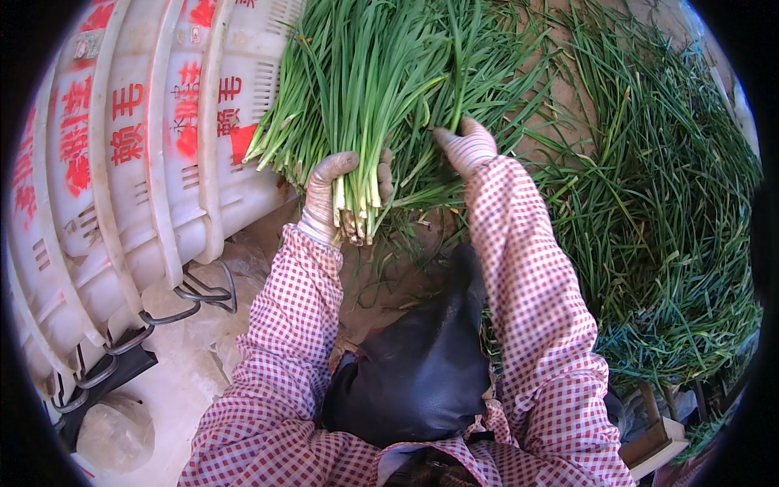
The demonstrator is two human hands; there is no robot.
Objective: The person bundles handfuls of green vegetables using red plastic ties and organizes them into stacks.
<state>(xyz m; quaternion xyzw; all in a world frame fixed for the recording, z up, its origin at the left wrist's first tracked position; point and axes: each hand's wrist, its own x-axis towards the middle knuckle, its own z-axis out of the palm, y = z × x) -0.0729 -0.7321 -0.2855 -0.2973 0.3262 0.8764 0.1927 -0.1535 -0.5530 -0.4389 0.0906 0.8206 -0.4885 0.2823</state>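
Observation:
My left hand (pixel 329 191), in a dirty striped glove, is wrapped round a bunch of garlic chives (pixel 365 122). The pale cut ends point down toward me, and the long green leaves fan out away from me. To the right of the bunch, my right hand (pixel 469 148), gloved the same way, has its fingertips closed at a few chive blades (pixel 456 89). Part of its grip is hidden by the hand itself. More loose chives (pixel 503 61) lie behind and beneath both hands.
Stacked white plastic crates (pixel 130 146) with red markings rise at the left, with bent metal handles (pixel 203 296) below. A wide heap of loose green leaves (pixel 665 219) covers the right side. Clear plastic (pixel 118 434) lies lower left; a wooden piece (pixel 657 446) stands lower right.

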